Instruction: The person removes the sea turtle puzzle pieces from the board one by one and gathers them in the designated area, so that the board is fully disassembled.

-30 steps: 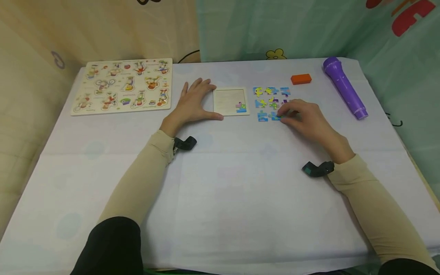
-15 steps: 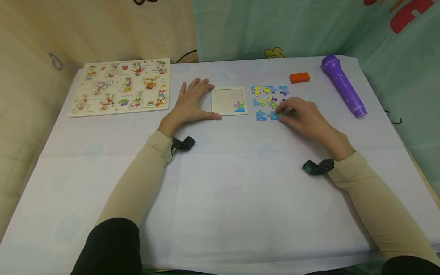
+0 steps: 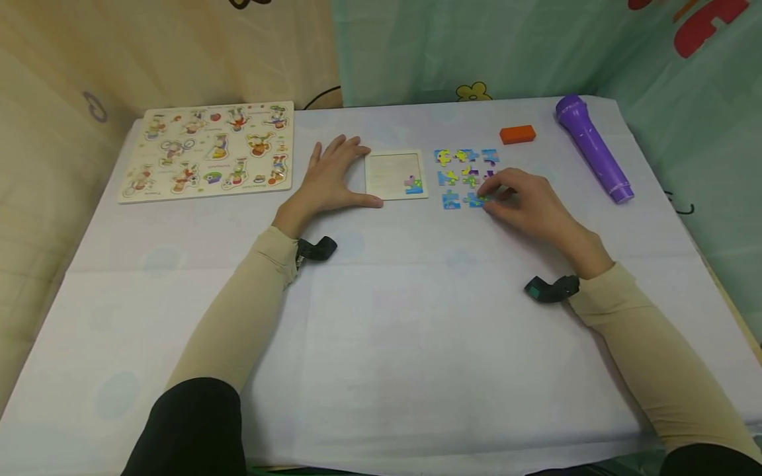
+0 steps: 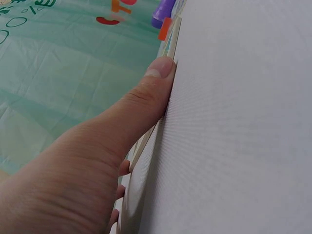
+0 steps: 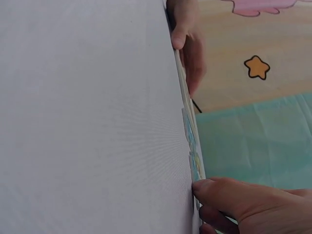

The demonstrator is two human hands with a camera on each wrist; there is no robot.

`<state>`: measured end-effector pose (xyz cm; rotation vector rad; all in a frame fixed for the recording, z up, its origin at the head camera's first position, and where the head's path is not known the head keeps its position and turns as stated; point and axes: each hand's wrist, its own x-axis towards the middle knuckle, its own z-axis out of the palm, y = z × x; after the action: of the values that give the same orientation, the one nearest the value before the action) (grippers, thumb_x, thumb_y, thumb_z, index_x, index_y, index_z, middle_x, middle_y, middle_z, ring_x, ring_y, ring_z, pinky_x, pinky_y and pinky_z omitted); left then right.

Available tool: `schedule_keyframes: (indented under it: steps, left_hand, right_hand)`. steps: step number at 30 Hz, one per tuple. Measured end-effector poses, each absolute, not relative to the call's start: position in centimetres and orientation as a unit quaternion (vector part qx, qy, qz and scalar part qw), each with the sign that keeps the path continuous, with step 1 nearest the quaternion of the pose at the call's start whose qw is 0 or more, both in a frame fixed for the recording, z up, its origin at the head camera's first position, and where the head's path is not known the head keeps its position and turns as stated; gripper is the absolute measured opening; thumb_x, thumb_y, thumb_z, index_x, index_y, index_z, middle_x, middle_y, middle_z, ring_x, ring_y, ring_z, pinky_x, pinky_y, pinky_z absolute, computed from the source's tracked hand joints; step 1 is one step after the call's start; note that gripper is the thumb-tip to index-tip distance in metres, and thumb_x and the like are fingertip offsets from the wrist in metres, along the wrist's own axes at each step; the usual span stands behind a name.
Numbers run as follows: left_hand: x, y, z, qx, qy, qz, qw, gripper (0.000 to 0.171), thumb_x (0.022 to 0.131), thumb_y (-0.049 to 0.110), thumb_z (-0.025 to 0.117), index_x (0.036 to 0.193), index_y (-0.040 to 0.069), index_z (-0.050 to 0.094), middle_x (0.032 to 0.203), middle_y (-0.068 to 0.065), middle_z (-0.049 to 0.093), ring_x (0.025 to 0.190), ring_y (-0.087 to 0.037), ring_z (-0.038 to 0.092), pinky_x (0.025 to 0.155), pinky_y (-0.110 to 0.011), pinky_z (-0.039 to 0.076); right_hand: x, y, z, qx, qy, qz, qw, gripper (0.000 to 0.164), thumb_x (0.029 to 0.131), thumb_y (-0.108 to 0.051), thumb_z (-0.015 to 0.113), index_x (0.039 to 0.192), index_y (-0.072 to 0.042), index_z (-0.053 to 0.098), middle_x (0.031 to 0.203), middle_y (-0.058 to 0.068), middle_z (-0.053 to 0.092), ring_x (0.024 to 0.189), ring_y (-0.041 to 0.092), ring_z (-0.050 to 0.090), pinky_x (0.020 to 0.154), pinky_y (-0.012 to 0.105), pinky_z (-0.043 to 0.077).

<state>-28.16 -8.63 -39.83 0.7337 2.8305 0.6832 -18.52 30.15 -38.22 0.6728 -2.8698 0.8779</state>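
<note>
My left hand (image 3: pixel 330 182) spans the left side of a small square wooden puzzle tray (image 3: pixel 381 175), thumb at its near edge and fingertips at its far edge. In the left wrist view the thumb (image 4: pixel 141 95) presses along the tray's side. One jigsaw piece (image 3: pixel 413 185) lies in the tray's near right corner. To the right, my right hand (image 3: pixel 530 201) pinches a blue and green jigsaw piece (image 3: pixel 473 199) between thumb and index finger, low at the tabletop. Several loose jigsaw pieces (image 3: pixel 450 199) lie in rows beside it; the hand partly covers the right-hand ones.
A large wooden picture board (image 3: pixel 205 152) lies at the back left. At the back right are an orange block (image 3: pixel 518 135) and a purple toy microphone (image 3: pixel 595 149). Curtains (image 3: pixel 417 53) hang right behind the white-covered table (image 3: pixel 381 344).
The head view has shifted slightly. Both hands stay almost where they were, the left at the tray and the right at the same jigsaw piece.
</note>
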Motion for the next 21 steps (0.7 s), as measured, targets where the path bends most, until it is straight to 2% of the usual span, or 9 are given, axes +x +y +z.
schedule_keyframes:
  steps: [3, 5, 12, 17, 21]
  left_hand:
    - [-28.2, -8.6, -39.9, 0.244, 0.94, 0.227, 0.069, 0.11, 0.074, 0.07, 0.086, 0.161, 0.021, 0.041, 0.177, -0.003, 0.019, 0.166, -0.024, 0.001, 0.131, -0.053, -0.012]
    - [-28.2, -8.6, -39.9, 0.246, 0.94, 0.228, 0.067, 0.11, 0.073, 0.07, 0.086, 0.161, 0.021, 0.041, 0.177, -0.003, 0.019, 0.166, -0.025, 0.002, 0.131, -0.053, -0.012]
    - [-28.2, -8.8, -39.9, 0.244, 0.94, 0.228, 0.067, 0.109, 0.074, 0.07, 0.086, 0.161, 0.022, 0.04, 0.177, -0.002, 0.019, 0.166, -0.024, 0.001, 0.131, -0.052, -0.013]
    - [-28.2, -8.8, -40.0, 0.245, 0.939, 0.231, 0.068, 0.109, 0.075, 0.07, 0.085, 0.161, 0.022, 0.04, 0.177, -0.002, 0.018, 0.166, -0.023, 0.001, 0.131, -0.052, -0.013]
    - [-28.2, -8.7, -40.1, 0.248, 0.937, 0.236, 0.065, 0.109, 0.074, 0.07, 0.086, 0.161, 0.022, 0.041, 0.177, -0.002, 0.019, 0.166, -0.023, 0.001, 0.131, -0.051, -0.013]
  right_hand:
    - [-18.3, 30.1, -38.2, 0.205, -0.929, 0.305, 0.037, 0.031, 0.093, -0.002, 0.077, 0.123, -0.005, 0.069, 0.12, 0.009, 0.072, 0.103, 0.026, 0.067, 0.091, 0.017, 0.047]
    - [-18.2, 30.0, -38.1, 0.191, -0.927, 0.32, 0.046, 0.033, 0.093, -0.002, 0.077, 0.124, -0.004, 0.068, 0.122, 0.01, 0.072, 0.105, 0.026, 0.066, 0.091, 0.018, 0.048]
    - [-20.1, 28.8, -37.3, 0.15, -0.933, 0.322, 0.064, 0.03, 0.098, -0.003, 0.071, 0.127, 0.001, 0.065, 0.124, 0.018, 0.07, 0.113, 0.032, 0.063, 0.102, 0.051, 0.054]
    - [-21.8, 28.6, -36.8, 0.147, -0.943, 0.297, 0.014, 0.034, 0.099, -0.008, 0.072, 0.132, -0.001, 0.065, 0.127, 0.021, 0.067, 0.117, 0.038, 0.061, 0.105, 0.057, 0.05]
    - [-22.5, 29.0, -36.6, 0.161, -0.946, 0.282, -0.008, 0.033, 0.098, -0.01, 0.074, 0.129, -0.002, 0.067, 0.125, 0.021, 0.068, 0.114, 0.04, 0.064, 0.104, 0.057, 0.051]
